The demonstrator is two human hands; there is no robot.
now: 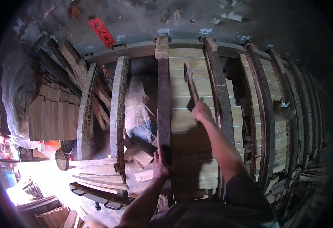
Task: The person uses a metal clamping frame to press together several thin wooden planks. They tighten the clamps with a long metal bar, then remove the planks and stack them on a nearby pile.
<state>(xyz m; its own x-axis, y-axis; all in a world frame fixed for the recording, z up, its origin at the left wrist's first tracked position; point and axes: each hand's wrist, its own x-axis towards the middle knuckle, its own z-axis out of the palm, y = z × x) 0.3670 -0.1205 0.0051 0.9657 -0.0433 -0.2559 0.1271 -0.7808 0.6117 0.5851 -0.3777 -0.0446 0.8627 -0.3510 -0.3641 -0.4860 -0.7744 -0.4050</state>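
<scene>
My right hand (202,110) is closed round the wooden handle of a hammer (192,88). The hammer's head points away from me, over a panel of pale wooden boards (189,135) laid edge to edge. Light lines run along several of the seams. Along the panel's left side runs a long dark beam (164,98), and a second dark beam (220,95) lies along its right side. My left hand (160,166) rests at the left beam's near part, its fingers stretched out along it and nothing seen in them.
Further clamped panels and dark beams (263,110) line up to the right. At left are two upright-edged timbers (117,110), stacked boards (54,117) and loose strips (98,178). A red paper strip (101,32) hangs on the grey wall. Scrap wood (139,155) lies beside my left hand.
</scene>
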